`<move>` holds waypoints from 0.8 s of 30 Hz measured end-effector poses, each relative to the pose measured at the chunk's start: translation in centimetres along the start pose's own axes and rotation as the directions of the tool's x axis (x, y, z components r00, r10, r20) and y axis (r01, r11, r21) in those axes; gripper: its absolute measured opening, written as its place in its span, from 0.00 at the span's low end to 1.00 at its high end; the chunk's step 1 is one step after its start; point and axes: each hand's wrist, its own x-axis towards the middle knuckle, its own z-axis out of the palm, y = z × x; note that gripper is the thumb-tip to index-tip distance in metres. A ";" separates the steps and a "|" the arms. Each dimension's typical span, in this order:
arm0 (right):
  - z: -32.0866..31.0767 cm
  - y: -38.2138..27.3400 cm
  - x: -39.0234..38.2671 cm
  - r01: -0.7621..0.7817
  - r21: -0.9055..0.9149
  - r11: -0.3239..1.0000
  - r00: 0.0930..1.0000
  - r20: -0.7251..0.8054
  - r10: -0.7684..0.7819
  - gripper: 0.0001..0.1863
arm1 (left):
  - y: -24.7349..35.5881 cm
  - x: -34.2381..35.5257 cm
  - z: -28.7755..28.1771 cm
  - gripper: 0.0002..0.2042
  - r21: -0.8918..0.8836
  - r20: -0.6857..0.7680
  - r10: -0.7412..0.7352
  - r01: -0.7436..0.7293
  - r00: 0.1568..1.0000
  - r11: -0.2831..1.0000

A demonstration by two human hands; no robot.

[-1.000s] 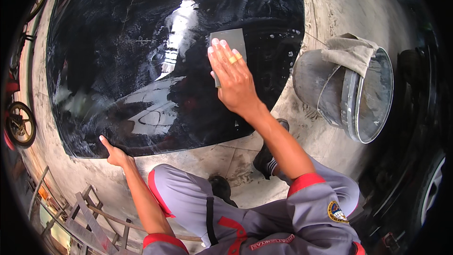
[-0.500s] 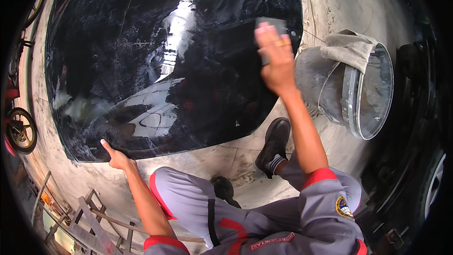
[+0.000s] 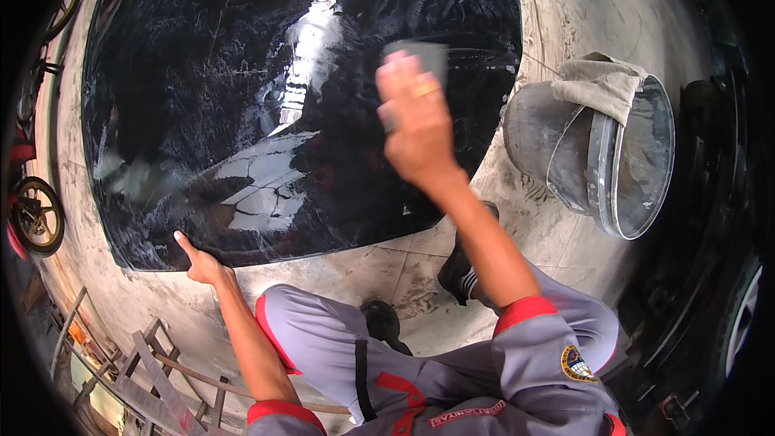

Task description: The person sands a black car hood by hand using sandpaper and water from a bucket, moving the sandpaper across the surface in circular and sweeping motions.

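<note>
A big glossy black car hood (image 3: 347,186), wet and streaked with pale residue, lies in front of me. My right hand (image 3: 416,117) is on its right half, slightly blurred, with a grey sheet of sandpaper (image 3: 433,59) under the fingers against the surface. The sheet's far edge sticks out past the fingertips; the rest is covered by the hand. At the near left edge, my left hand (image 3: 208,268) grips the hood, thumb on top and the other fingers hidden below the rim.
A grey-stained bucket (image 3: 557,145) is right of the hood, a beige cloth (image 3: 601,85) draped over its rim. Metal frames (image 3: 153,379) are at the lower left. A motorcycle wheel (image 3: 36,216) shows at the far left, a car wheel (image 3: 743,319) at the right.
My right hand has slid left across the hood with the sandpaper, away from its right edge. My left hand keeps its hold at the near edge.
</note>
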 end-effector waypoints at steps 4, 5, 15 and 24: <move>-2.4 2.9 0.5 0.149 -0.048 0.988 0.983 0.114 -0.143 0.27 | -0.2 0.1 -0.3 0.37 -0.039 0.010 0.004 -0.003 1.000 0.999; -3.0 5.7 0.5 0.112 -0.140 0.984 0.991 0.082 -0.102 0.26 | 0.0 0.2 -0.4 0.36 -0.030 -0.008 0.006 -0.006 1.000 1.000; -2.6 3.0 0.8 0.156 -0.048 0.987 0.982 0.111 -0.150 0.27 | 0.2 0.3 -0.5 0.36 -0.018 -0.026 0.025 -0.026 0.999 1.000; -3.0 7.4 -4.4 -0.549 -0.023 0.835 0.828 -0.150 0.540 0.29 | 0.0 -0.1 0.2 0.40 -0.030 0.042 0.010 -0.009 0.999 1.000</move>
